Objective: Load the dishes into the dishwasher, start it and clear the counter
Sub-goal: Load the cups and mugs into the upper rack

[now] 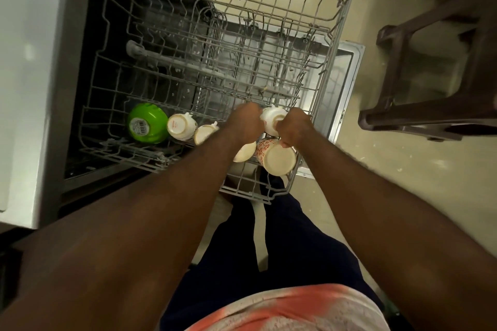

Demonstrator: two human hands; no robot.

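Head view: top rack (333, 43) is pulled out over the open door (349, 75). The load sits along the near edge. From the left: green bowl (147, 123), two small cups (180, 126), all on their sides or mouth-down, likely so water drains off. Further right a pale dish (246, 153) is partly under the left wrist, and a patterned mug (277, 157) lies base toward the camera at the rack's near right corner.

Right hand (293, 126) is curled round a white cup (273, 119), which is in the rack just behind the mug. Its thumb touches the mug's rim. Left hand (246, 122) is fisted against the cup's left side. Its fingers are hidden, so I can't tell whether it grips the cup, grips a wire, or only steadies it.

Judgement: the cup is being seated between the tines, two-handed so it doesn't knock its neighbours. Loading is at an early stage, as most of the rack is bare wire. The counter is out of frame.

A brown stool (430, 83) stands on the floor to the right.
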